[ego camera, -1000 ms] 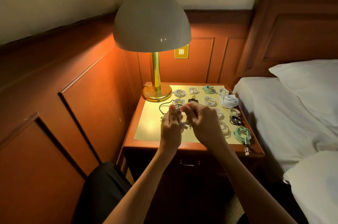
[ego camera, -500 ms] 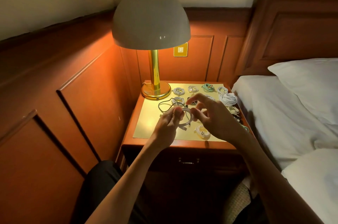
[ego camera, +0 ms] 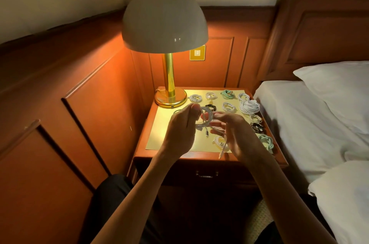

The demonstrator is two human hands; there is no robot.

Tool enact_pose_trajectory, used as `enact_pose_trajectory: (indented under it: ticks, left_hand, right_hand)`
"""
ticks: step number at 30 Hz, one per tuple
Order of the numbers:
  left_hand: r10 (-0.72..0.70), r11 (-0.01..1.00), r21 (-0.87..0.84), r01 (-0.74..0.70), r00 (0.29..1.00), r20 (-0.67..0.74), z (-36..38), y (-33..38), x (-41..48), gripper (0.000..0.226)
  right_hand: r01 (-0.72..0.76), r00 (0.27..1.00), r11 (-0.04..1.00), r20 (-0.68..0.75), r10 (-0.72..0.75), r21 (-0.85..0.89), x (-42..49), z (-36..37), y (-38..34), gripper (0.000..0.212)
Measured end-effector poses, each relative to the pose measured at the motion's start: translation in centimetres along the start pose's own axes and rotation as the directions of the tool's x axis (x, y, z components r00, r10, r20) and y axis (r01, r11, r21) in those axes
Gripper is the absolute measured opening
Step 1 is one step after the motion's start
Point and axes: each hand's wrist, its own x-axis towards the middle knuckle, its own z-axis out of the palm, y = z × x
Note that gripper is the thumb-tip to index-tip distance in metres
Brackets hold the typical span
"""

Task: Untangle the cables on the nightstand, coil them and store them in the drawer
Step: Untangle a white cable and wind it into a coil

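Lamp (ego camera: 165, 24) at the left, lit?
— Yes, brass, on the table's (ego camera: 201, 159) back left corner.
And the hands?
— Both raised over the table. The left hand (ego camera: 180, 132) pinches the top of a white cable (ego camera: 206, 118) wound into a loop, one plug dangling below. The right hand (ego camera: 237, 134) has its fingers curled round the cable's loose tail, which hangs toward the table's front edge.
Further right?
— Coiled cables (ego camera: 249, 107), white, black and green, lie in rows. The drawer (ego camera: 206, 174) beneath is closed. The bed (ego camera: 311, 124) is just beside the table.
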Motion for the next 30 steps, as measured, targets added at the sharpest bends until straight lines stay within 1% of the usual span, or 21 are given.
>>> enact_pose_trajectory:
  ticks: [1, 2, 5, 7, 10, 12, 17, 19, 22, 25, 27, 29, 30]
  left_hand:
    - [0.028, 0.998, 0.05, -0.027, 1.0, -0.002, 0.0, -0.1, 0.0, 0.039]
    - [0.054, 0.994, 0.09, -0.054, 0.999, 0.002, 0.1, -0.1, -0.1, 0.038]
    - [0.082, 0.983, 0.164, -0.083, 0.997, 0.011, 0.3, -0.6, -0.3, 0.032]
    - [0.114, 0.965, 0.238, -0.107, 0.993, -0.016, 0.4, -0.8, -0.2, 0.03]
    - [0.181, 0.929, 0.34, -0.144, 0.98, -0.081, 0.5, -0.4, 0.1, 0.03]
    - [0.209, 0.906, 0.395, -0.153, 0.972, -0.103, 0.6, 0.0, 0.1, 0.035]
    - [0.222, 0.869, 0.475, -0.14, 0.967, -0.122, 0.5, 0.3, -0.3, 0.039]
    - [0.212, 0.849, 0.515, -0.12, 0.969, -0.124, 0.5, 0.2, -0.4, 0.038]
    - [0.161, 0.85, 0.524, -0.06, 0.976, -0.149, 0.5, 0.3, -0.7, 0.038]
    - [0.167, 0.855, 0.512, -0.081, 0.978, -0.125, 0.5, 0.2, -0.7, 0.032]
    - [0.153, 0.917, 0.384, -0.108, 0.984, -0.089, 0.3, 0.1, -0.6, 0.025]
    - [0.139, 0.958, 0.261, -0.117, 0.988, -0.065, 0.1, -0.3, -0.5, 0.029]
    - [0.142, 0.964, 0.237, -0.123, 0.988, -0.063, 0.1, -0.7, -0.5, 0.031]
  right_hand:
    - [-0.029, 1.0, 0.999, -0.01, 0.029, 0.029, -0.1, 0.0, 0.0, 0.025]
    - [-0.026, 0.999, 1.0, -0.027, 0.026, -0.012, -0.2, 0.1, 0.0, 0.026]
    - [0.025, 0.996, 0.972, -0.076, -0.044, -0.233, -0.1, 0.2, -0.1, 0.006]
    - [0.023, 0.994, 0.959, -0.092, -0.051, -0.284, 0.3, 0.0, -0.2, 0.006]
    - [0.01, 0.994, 0.958, -0.098, -0.039, -0.287, 0.6, 0.2, -0.5, 0.007]
    - [0.008, 0.993, 0.961, -0.108, -0.039, -0.277, 0.7, 0.4, -0.3, 0.005]
    - [0.02, 0.993, 0.958, -0.107, -0.053, -0.286, 1.0, 0.6, 0.2, 0.013]
    - [0.026, 0.994, 0.958, -0.095, -0.056, -0.285, 0.9, 0.8, 0.3, 0.012]
    - [0.025, 0.994, 0.957, -0.095, -0.055, -0.29, 1.0, 1.0, 0.5, 0.009]
    - [0.019, 0.993, 0.955, -0.104, -0.052, -0.296, 1.3, 1.4, 0.7, 0.007]
    - [0.004, 0.991, 0.962, -0.128, -0.04, -0.273, 1.4, 1.7, 0.9, 0.007]
    - [-0.012, 0.988, 0.968, -0.155, -0.028, -0.25, 1.4, 1.8, 0.9, 0.007]
    - [-0.019, 0.988, 0.967, -0.156, -0.022, -0.256, 1.4, 1.8, 0.9, 0.007]
